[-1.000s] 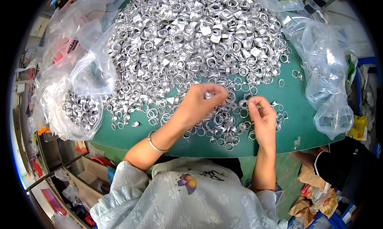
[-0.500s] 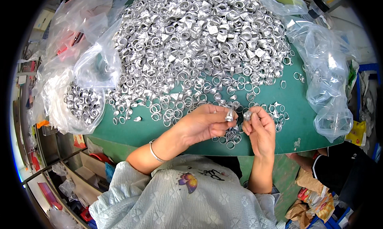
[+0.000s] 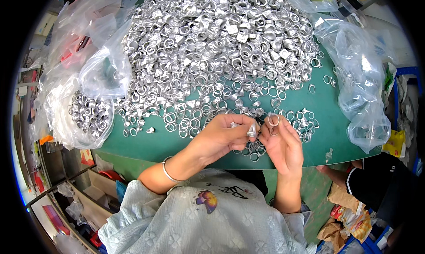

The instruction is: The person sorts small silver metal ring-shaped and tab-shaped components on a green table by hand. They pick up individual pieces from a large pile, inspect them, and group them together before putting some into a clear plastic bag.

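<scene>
My left hand (image 3: 221, 136) is closed, pinching a silver-coloured ring (image 3: 252, 131) between thumb and fingertips; a bit of shiny metal also shows among its curled fingers. Right beside it, my right hand (image 3: 283, 143) holds another silver ring (image 3: 273, 120) at its fingertips, with the round opening facing me. Both hands hover above the near edge of the green tabletop (image 3: 327, 139). Below and between them lies a small group of loose rings (image 3: 253, 151). A large heap of similar metal rings (image 3: 221, 41) spreads over the table beyond my hands.
A clear plastic bag (image 3: 90, 116) with rings inside sits at the left edge. Another crumpled clear bag (image 3: 365, 90) lies along the right side. Several rings (image 3: 303, 123) are scattered right of my hands. At lower right is another person's dark sleeve (image 3: 372, 183).
The ring in my right hand has turned, so its round opening now shows. My right fingers have opened out somewhat and shifted slightly left; my left hand still pinches its ring.
</scene>
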{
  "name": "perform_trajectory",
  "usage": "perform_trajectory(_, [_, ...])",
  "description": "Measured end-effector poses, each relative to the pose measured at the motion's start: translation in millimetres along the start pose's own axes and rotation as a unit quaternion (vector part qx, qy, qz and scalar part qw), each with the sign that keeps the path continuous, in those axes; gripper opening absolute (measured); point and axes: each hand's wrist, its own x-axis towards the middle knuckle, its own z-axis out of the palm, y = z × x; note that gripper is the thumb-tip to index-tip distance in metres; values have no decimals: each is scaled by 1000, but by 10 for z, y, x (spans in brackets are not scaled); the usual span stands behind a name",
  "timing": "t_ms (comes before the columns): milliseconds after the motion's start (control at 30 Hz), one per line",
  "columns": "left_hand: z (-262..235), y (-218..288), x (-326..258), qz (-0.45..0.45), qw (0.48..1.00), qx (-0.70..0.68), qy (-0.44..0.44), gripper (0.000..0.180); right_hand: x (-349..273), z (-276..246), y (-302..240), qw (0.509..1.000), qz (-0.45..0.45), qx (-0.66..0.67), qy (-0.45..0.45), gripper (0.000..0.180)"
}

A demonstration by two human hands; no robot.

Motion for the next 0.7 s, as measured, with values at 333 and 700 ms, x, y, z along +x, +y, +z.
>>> perform_trajectory(333, [-32,-62,-44,19,999,10,38,16,-43,88,67,997,-49,-66,6,21])
perform_trajectory(700, [46,-46,-165,35,999,37,16,13,-133,193,94,914,-239,-322,-62,16])
